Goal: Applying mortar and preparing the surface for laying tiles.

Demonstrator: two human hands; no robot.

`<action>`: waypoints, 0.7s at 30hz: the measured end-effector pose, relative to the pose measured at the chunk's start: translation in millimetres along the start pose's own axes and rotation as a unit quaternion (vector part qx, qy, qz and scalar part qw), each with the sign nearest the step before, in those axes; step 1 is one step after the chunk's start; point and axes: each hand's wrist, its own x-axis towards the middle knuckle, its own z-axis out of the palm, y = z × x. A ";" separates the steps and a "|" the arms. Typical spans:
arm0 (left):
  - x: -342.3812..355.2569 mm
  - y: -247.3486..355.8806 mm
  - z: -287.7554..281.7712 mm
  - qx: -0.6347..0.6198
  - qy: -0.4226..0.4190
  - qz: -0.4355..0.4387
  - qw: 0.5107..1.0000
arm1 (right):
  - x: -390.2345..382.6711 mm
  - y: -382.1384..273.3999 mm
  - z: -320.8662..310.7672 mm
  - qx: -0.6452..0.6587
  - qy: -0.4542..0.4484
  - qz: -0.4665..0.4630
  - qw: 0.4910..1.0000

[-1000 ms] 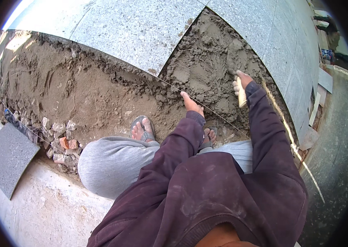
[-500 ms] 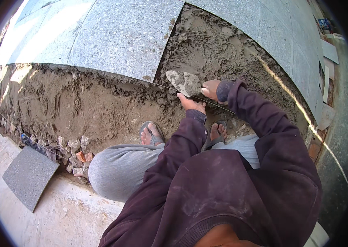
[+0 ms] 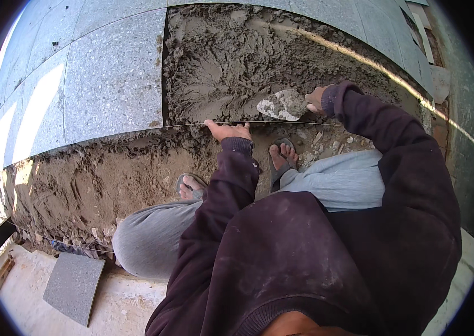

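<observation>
Right hand [image 3: 316, 101]: one, clamped round the handle of one trowel [image 3: 280, 106]; handle mostly hidden in the fist. Blade points to the person's left, smeared with grey mortar; it lies just beyond the near string [image 3: 287, 122]. Whether the blade touches the mortar bed [image 3: 220, 56], I cannot tell.

Left hand [image 3: 228, 132]: one, at the same string, between the trowel and the big laid tile [image 3: 116, 84]. Two digits stand apart, one reaching left, one at the right; cannot tell whether they grip the string.

Counts: strings, two; the second [image 3: 83, 245] runs at lower left. Loose tile [image 3: 74, 287]: one, grey, on the pale slab [image 3: 130, 294], well apart from both hands. Feet: two, in two sandals, below the near string; the right foot [image 3: 287, 153] is nearer the trowel. Laid tiles: several, full number unclear toward the rim.
</observation>
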 end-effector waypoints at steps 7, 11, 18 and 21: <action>1.8 0.4 -5.2 0.008 -0.013 0.017 1.000 | -8.7 26.9 31.2 0.023 -0.007 0.039 0.999; 0.5 2.0 -10.9 0.028 -0.028 0.007 0.999 | -10.6 38.6 52.3 0.017 0.024 0.044 0.999; -8.5 0.8 -17.1 0.128 -0.025 0.018 0.991 | -62.7 72.2 58.6 0.075 0.071 0.143 0.984; -6.1 1.1 -27.1 0.194 0.019 0.056 0.979 | -93.8 76.6 74.8 0.148 0.226 0.218 0.938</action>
